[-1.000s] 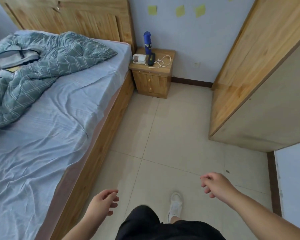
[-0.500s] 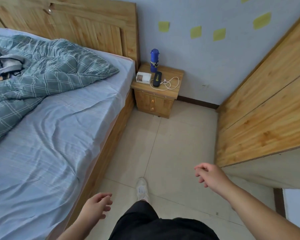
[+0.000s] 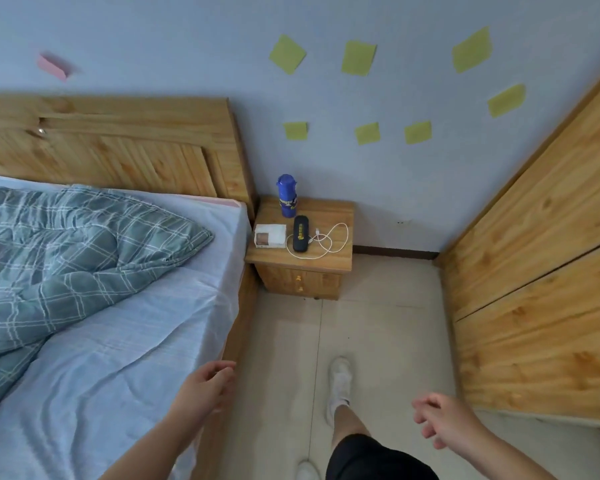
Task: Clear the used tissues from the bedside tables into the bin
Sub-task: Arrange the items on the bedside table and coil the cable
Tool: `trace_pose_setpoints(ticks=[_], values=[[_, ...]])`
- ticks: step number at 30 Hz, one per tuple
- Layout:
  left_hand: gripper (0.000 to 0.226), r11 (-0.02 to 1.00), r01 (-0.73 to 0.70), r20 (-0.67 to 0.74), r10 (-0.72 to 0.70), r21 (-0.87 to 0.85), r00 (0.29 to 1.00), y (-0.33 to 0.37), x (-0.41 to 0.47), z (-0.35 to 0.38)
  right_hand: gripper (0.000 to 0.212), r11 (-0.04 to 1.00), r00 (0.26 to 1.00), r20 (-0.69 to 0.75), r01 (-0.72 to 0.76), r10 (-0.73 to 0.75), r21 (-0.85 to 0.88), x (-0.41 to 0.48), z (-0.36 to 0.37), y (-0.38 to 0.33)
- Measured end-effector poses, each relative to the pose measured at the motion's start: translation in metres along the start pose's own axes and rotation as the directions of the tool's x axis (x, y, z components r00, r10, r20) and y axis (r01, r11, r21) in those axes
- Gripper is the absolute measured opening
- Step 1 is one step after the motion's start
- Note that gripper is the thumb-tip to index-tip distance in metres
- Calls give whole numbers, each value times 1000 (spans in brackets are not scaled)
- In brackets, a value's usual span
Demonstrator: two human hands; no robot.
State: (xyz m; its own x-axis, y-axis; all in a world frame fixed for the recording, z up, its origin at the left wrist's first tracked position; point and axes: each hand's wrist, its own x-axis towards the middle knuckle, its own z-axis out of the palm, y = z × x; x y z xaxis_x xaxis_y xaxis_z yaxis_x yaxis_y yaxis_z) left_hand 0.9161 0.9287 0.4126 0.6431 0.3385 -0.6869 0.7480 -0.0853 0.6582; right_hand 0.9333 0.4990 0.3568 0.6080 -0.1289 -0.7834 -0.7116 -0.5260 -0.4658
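Note:
A wooden bedside table point(image 3: 340, 209) stands against the far wall, right of the bed's headboard. On it are a blue bottle point(image 3: 287, 195), a white box point(image 3: 270, 235), a black case point(image 3: 301, 233) and a white cable point(image 3: 329, 240). I see no loose tissue on it and no bin in view. My left hand point(image 3: 207, 388) hangs low over the bed's edge, fingers loosely curled, holding nothing. My right hand point(image 3: 442, 415) is low at the right over the floor, fingers apart and bare.
The bed point(image 3: 125, 341) with a blue sheet and a checked green quilt point(image 3: 66, 251) fills the left. A wooden wardrobe point(image 3: 541, 278) lines the right. A tiled floor aisle point(image 3: 378, 334) runs between them to the table. Sticky notes point(image 3: 359, 58) dot the wall.
The view has advanced along the aisle and tilted up, so the bedside table is nearer and larger. Both hands stay empty and swing with the walk; the left now hangs over the bed's edge.

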Motion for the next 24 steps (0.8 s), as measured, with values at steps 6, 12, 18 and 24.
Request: trace_pose_setpoints(ticks=[6, 12, 18, 24], values=[[15, 1000, 12, -12, -12, 23, 1000, 55, 69, 19, 17, 995, 994, 74, 82, -78, -61, 82, -28, -102], [14, 998, 57, -47, -57, -8, 997, 90, 108, 21, 18, 942, 965, 73, 262, -252, -209, 133, -65, -228], [15, 994, 103, -41, -105, -45, 994, 126, 149, 19, 18, 922, 945, 56, 327, -323, -206, 171, -71, -324], [14, 990, 83, -5, -83, 110, 997, 165, 224, 13, 15, 946, 961, 42, 277, -274, -168, 214, -48, -383]])
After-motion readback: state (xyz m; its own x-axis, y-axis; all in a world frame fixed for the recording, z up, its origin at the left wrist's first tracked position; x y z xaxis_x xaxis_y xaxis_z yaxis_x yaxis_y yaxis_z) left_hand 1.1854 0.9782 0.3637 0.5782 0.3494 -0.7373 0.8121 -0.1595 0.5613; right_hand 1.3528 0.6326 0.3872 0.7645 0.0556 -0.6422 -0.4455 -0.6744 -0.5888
